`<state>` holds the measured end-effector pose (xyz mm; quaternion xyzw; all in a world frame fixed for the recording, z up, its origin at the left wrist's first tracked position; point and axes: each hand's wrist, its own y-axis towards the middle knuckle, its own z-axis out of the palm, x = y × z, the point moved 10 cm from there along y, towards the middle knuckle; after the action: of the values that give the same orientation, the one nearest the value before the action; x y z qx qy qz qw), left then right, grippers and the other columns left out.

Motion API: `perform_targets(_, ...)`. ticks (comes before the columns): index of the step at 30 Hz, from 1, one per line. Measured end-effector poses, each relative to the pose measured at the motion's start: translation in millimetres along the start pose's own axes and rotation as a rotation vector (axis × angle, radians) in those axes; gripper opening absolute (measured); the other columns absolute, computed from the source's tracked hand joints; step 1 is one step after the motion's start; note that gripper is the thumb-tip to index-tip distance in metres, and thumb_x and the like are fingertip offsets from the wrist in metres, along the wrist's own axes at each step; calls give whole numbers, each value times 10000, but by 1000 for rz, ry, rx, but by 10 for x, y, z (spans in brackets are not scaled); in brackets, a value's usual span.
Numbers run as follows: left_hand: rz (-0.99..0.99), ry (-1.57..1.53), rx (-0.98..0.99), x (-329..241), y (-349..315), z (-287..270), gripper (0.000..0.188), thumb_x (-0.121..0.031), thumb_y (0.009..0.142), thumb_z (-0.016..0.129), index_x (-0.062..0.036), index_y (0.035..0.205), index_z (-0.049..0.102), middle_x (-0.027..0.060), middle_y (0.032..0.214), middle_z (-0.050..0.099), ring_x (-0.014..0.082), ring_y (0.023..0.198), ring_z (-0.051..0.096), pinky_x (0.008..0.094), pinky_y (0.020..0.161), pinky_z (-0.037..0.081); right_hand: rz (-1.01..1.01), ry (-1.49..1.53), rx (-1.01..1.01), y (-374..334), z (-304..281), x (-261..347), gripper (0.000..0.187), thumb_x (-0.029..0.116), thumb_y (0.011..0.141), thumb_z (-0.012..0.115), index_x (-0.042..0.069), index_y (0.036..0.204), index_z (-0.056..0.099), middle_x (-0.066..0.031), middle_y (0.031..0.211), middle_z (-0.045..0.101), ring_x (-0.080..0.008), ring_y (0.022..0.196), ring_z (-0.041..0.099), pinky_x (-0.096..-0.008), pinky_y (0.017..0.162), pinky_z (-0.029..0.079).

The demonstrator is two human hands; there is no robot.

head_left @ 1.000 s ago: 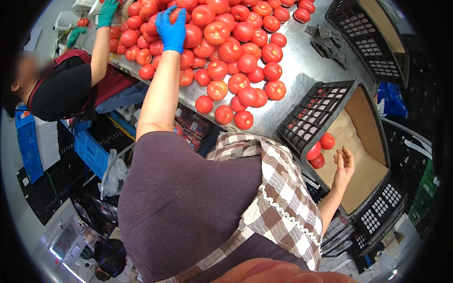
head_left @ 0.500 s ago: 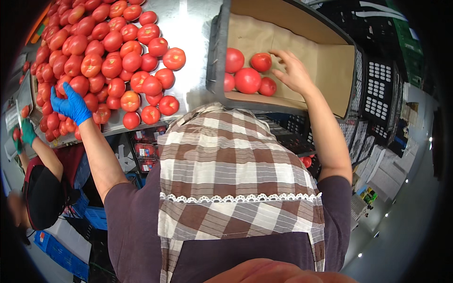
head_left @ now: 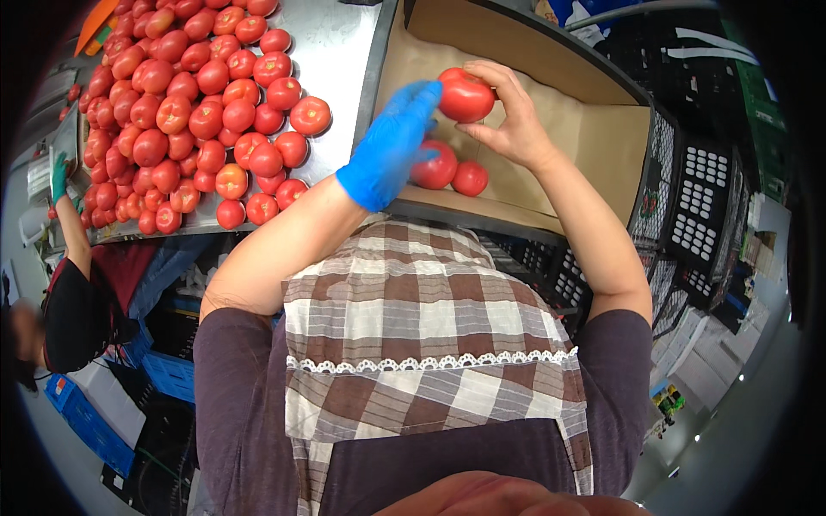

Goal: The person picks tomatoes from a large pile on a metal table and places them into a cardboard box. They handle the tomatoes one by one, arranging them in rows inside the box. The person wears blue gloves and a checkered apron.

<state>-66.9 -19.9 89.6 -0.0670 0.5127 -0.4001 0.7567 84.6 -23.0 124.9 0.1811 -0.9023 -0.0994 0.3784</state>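
A red tomato (head_left: pixel 465 95) is raised over the paper-lined box. My right hand (head_left: pixel 516 120), bare, is closed on its right side, fingers over the top and thumb beneath. My left hand (head_left: pixel 387 150), in a blue glove, presses its fingertips to the tomato's left side. The glove is slightly blurred and hides part of the box's left end; whether anything else lies under its palm does not show. Below the hands, a large tomato (head_left: pixel 436 165) and a smaller tomato (head_left: pixel 470 178) rest in the box (head_left: pixel 602 163).
A big heap of tomatoes (head_left: pixel 181 112) covers the left of the metal table (head_left: pixel 331 69). Black plastic crates (head_left: pixel 695 193) stand right of the box. At the far left a co-worker's green-gloved hand (head_left: pixel 58 176) reaches to the table. A blue crate (head_left: pixel 86 421) lies lower left.
My left hand has moved right from the heap to the box. My right hand has closed on a tomato and lifted it. The view has shifted a little.
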Motion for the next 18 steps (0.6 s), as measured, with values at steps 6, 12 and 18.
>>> perform_targets(6, -87, -505, 158, 84, 441, 60, 515, -426, 1019, 517, -79, 1401, 522, 171, 1371, 587, 407, 1230, 600, 514, 878, 578, 534, 115, 321, -4, 340, -806, 926, 200, 713, 890, 126, 1507, 420, -183, 1427, 532, -321, 1275, 550, -425, 1003, 511)
perform_targets(12, 3, -586, 237, 8, 355, -48, 513, -395, 996, 524, -71, 1394, 542, 195, 1373, 598, 418, 1243, 589, 559, 934, 548, 160, -85, 416, 187, 1523, -474, 561, 393, 767, 794, 174, 1260, 641, -143, 1310, 640, -342, 1213, 599, -441, 1014, 507)
perform_targets(18, 5, -649, 159, 81, 425, -203, 406, -346, 998, 559, -48, 1268, 612, 202, 1289, 641, 379, 1207, 612, 580, 973, 527, 126, -80, 389, 244, 1372, -414, 547, 424, 773, 764, 163, 1237, 635, -131, 1262, 651, -335, 1172, 612, -443, 993, 509)
